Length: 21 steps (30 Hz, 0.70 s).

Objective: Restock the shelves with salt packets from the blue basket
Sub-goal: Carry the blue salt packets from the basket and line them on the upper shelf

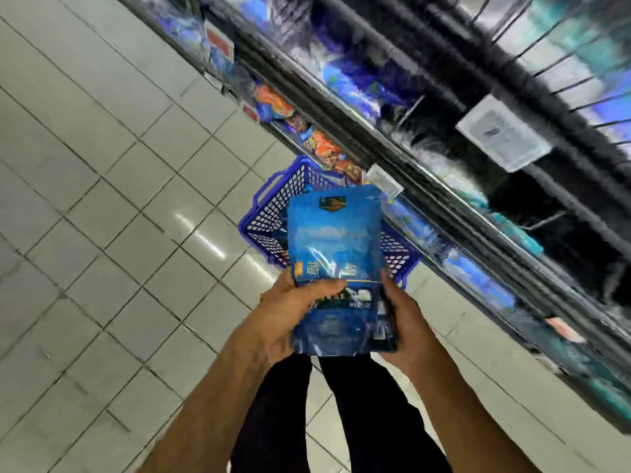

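Blue salt packet (336,254) shows "藏"; remaining print blurred.

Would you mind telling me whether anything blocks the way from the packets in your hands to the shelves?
Nothing visible does. Both hands, left and right, hold the packets over the basket, and the shelves lie open to the right, though blurred.

Two bare forearms, no sleeves, no watch or rings seen. Dark trousers (358,414), plain, lower centre of frame between the arms.
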Motion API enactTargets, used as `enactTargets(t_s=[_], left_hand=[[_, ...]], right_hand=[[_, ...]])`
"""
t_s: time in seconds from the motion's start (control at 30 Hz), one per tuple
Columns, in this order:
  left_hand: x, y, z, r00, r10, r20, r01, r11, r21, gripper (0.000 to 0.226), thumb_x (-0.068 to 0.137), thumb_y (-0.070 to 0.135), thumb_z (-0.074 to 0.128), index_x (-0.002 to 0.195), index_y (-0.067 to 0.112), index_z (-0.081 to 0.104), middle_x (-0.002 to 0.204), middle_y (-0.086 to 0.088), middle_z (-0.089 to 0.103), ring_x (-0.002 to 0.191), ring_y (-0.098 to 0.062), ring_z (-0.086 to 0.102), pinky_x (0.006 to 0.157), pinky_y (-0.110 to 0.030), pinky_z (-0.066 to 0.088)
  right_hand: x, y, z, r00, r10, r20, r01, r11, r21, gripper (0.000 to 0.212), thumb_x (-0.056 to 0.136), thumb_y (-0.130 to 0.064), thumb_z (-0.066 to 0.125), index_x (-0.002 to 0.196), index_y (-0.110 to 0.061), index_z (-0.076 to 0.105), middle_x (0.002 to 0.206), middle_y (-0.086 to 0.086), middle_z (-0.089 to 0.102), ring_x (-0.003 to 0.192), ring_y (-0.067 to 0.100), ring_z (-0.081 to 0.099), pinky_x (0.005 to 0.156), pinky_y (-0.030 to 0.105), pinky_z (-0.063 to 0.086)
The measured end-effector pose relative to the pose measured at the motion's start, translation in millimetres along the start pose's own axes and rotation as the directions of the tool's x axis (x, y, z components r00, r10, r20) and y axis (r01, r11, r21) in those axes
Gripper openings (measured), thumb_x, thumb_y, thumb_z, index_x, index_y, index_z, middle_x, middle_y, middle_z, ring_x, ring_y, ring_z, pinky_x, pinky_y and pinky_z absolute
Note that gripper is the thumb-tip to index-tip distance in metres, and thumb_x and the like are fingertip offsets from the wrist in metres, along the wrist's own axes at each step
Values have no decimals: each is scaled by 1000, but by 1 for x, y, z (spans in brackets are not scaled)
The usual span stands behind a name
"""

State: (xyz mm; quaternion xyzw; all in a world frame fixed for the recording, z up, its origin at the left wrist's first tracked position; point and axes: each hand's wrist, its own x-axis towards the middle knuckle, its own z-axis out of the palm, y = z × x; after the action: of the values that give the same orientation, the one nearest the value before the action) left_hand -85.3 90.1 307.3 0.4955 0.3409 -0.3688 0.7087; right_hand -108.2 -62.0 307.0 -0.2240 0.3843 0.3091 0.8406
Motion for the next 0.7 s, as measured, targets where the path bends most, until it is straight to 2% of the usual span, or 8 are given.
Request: enactTargets(t_s=[0.07, 0.17, 0.3, 0.33, 0.4, 0.5, 0.57, 0.7], left_hand=[[-38, 10, 8, 998, 62, -30, -60, 996, 70, 32, 78, 4, 77, 106, 18, 74, 106, -8, 78, 106, -31, 72, 96, -49, 56], [-90, 25, 19, 990, 118, -74, -110, 989, 104, 24, 84, 4, 73, 104, 17, 73, 105, -8, 78, 109, -33, 70, 100, -51, 53], [-150, 40, 43, 984, 163, -74, -155, 982, 105, 18, 81, 9, 74, 98, 15, 78, 91, -9, 80, 77, -23, 77, 62, -37, 63], [-162, 43, 49, 984, 167, -68, -158, 980, 121, 19, 84, 9, 73, 103, 13, 77, 93, -10, 79, 77, -24, 76, 62, -38, 63], [-181, 45, 61, 985, 169, -31, -161, 972, 174, 26, 88, 12, 72, 114, 11, 72, 104, -14, 78, 91, -32, 75, 80, -49, 62], [-197, 51, 80, 981, 196, 14, -191, 939, 287, 31, 83, 18, 79, 112, 19, 69, 107, -7, 78, 105, -31, 73, 99, -56, 54], [-204, 55, 97, 974, 197, 109, -225, 891, 394, 48, 71, 30, 86, 115, 23, 68, 107, -1, 79, 103, -24, 74, 98, -53, 55], [-208, 60, 136, 949, 116, 292, -270, 774, 572, 80, 47, 54, 92, 120, 31, 66, 114, 5, 76, 105, -14, 72, 88, -38, 57]], right_hand=[[-42, -8, 3, 992, -83, -98, 69, 987, -144, 43, 92, -30, 53, 119, -1, 69, 91, 20, 76, 76, 33, 76, 63, 40, 63], [-105, -23, 4, 961, -219, -167, 174, 953, -246, 24, 87, -21, 58, 88, -6, 76, 68, 13, 71, 50, 24, 68, 47, 29, 56], [-179, -33, 14, 940, -300, -161, 257, 935, -243, 50, 99, -37, 46, 72, -7, 77, 57, 10, 66, 36, 17, 57, 36, 21, 46], [-196, -34, 16, 943, -299, -144, 265, 939, -217, 56, 99, -40, 44, 70, -5, 78, 55, 11, 64, 36, 18, 56, 36, 22, 46], [-228, -34, 12, 935, -334, -118, 314, 936, -157, 47, 93, -33, 49, 73, -3, 79, 60, 14, 66, 41, 20, 60, 39, 26, 50], [-273, -31, 5, 872, -478, -111, 457, 873, -168, 28, 81, -15, 63, 103, -3, 75, 91, 16, 75, 70, 25, 73, 59, 35, 61], [-296, -24, -3, 818, -562, -121, 544, 825, -155, 41, 76, -6, 70, 117, -8, 72, 106, 15, 76, 89, 27, 76, 70, 38, 62], [-331, -1, -8, 685, -671, -284, 670, 733, -115, 47, 68, -20, 82, 115, -17, 74, 103, 13, 77, 81, 23, 76, 61, 34, 60]])
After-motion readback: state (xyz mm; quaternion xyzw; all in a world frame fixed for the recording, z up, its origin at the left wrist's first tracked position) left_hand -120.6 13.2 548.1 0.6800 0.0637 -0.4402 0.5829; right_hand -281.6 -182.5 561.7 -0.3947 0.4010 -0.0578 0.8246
